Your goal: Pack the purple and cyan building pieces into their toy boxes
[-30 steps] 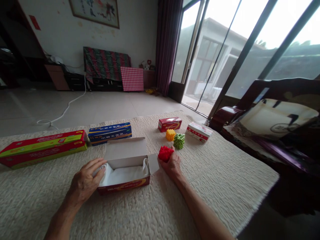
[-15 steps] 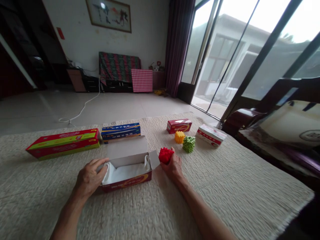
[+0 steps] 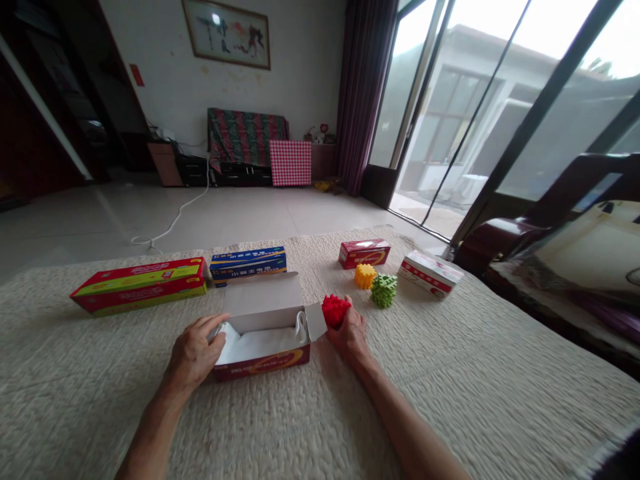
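Note:
An open red box (image 3: 265, 363) with white lining inside stands in front of me, its grey lid (image 3: 263, 293) folded back. My left hand (image 3: 197, 347) grips the box's left end, thumb over the edge. My right hand (image 3: 349, 330) is closed on a red knobbly object (image 3: 335, 311), just right of the box's side flap (image 3: 316, 321). Beyond my right hand, a green knobbly cube (image 3: 384, 291) and a yellow ridged piece (image 3: 365, 276) lie close together on the cream quilted cover (image 3: 450, 373).
A long red and green box (image 3: 143, 287) and a blue box (image 3: 248, 264) lie at the back left. On the right are a smaller red box (image 3: 365, 253) and a white and red box (image 3: 430, 273). A dark wooden seat (image 3: 505, 230) stands at the far right.
The whole view has shifted slightly, so everything appears a little further right. Both hands keep their holds, with hardly any movement relative to the box.

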The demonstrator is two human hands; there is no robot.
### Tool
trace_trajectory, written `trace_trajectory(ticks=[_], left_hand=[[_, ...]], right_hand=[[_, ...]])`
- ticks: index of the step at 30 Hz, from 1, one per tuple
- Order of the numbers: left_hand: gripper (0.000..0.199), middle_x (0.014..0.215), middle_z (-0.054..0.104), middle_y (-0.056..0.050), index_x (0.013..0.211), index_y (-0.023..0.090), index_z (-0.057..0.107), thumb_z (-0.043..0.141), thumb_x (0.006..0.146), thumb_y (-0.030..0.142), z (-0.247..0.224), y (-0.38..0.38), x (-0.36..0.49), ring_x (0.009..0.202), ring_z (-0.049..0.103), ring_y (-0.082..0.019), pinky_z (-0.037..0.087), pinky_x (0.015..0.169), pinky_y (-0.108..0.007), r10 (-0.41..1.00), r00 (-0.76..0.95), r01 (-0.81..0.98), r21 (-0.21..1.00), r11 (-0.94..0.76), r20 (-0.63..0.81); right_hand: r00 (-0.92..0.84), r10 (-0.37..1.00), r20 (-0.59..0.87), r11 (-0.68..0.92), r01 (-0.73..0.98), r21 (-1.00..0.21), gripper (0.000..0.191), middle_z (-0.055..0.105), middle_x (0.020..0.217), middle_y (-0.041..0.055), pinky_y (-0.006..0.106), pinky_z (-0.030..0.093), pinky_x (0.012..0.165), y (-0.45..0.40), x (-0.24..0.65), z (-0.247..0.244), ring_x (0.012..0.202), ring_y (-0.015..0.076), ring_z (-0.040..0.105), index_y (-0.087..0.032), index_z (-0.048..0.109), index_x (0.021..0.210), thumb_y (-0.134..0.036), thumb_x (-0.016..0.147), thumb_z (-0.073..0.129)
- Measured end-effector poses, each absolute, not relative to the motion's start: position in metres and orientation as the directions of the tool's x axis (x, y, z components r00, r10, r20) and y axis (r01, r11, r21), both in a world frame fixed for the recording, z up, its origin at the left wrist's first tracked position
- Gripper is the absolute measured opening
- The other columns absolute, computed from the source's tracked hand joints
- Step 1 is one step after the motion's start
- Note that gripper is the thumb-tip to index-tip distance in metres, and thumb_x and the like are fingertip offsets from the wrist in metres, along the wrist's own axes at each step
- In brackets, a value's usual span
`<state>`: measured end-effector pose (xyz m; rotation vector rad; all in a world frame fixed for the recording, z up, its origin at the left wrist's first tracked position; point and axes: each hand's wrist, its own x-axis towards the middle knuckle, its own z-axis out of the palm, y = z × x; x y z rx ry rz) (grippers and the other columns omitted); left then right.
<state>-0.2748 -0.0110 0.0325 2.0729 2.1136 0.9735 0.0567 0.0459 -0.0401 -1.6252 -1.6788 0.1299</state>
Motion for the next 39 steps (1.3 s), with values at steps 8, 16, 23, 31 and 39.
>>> trace_trajectory(ticks=[8,16,23,31,39], left_hand=[[0.038,0.111,0.070,-0.003,0.101,0.022,0.071,0.045,0.073,0.027,0.032,0.001,-0.278,0.102,0.065,-0.020,0.048,0.092,-0.027,0.895,-0.143,0.893,0.444,-0.068,0.424],[0.034,0.113,0.068,-0.010,0.103,0.017,0.070,0.047,0.080,0.024,0.038,0.003,-0.275,0.113,0.057,-0.028,0.042,0.102,-0.043,0.839,0.052,0.978,0.144,-0.153,0.542],[0.031,0.121,0.063,-0.011,0.108,0.016,0.066,0.044,0.086,0.015,0.052,-0.015,-0.211,0.125,0.048,-0.027,0.042,0.104,-0.044,0.746,0.152,0.926,0.170,-0.337,0.648],[0.054,0.147,0.039,-0.012,0.140,0.019,0.038,0.049,0.088,0.019,0.043,-0.014,-0.140,0.134,0.039,-0.024,0.040,0.109,-0.042,0.781,0.405,0.766,0.290,-0.574,0.475],[0.034,0.146,0.040,-0.011,0.119,0.022,0.055,0.049,0.086,0.015,0.053,-0.016,-0.133,0.128,0.044,-0.024,0.045,0.102,-0.038,0.849,0.403,0.819,0.279,-0.501,0.342]], right_hand=[[0.126,0.874,0.469,0.181,0.812,-0.556,0.074,0.064,0.111,0.0166,0.049,0.037,0.096,0.049,0.054,-0.039,0.108,0.0338,0.057,-0.012,0.040,0.133,-0.048,0.071,0.061],[0.112,0.863,0.492,0.193,0.828,-0.527,0.079,0.058,0.120,0.0236,0.053,0.036,0.096,0.057,0.052,-0.043,0.109,0.0362,0.056,-0.006,0.040,0.131,-0.054,0.071,0.059],[0.074,0.859,0.507,0.263,0.786,-0.560,0.088,0.053,0.127,0.0220,0.059,0.038,0.097,0.052,0.068,-0.061,0.117,0.0396,0.050,-0.011,0.024,0.143,-0.043,0.069,0.062],[0.106,0.799,0.592,0.421,0.605,-0.676,0.074,0.042,0.139,0.0135,0.051,0.036,0.106,0.038,0.075,-0.039,0.130,0.0283,0.041,-0.018,0.031,0.141,-0.015,0.069,0.049],[0.102,0.755,0.648,0.463,0.617,-0.637,0.059,0.047,0.134,0.0162,0.053,0.036,0.106,0.045,0.062,-0.029,0.127,0.0287,0.044,-0.016,0.040,0.134,-0.020,0.076,0.053]])
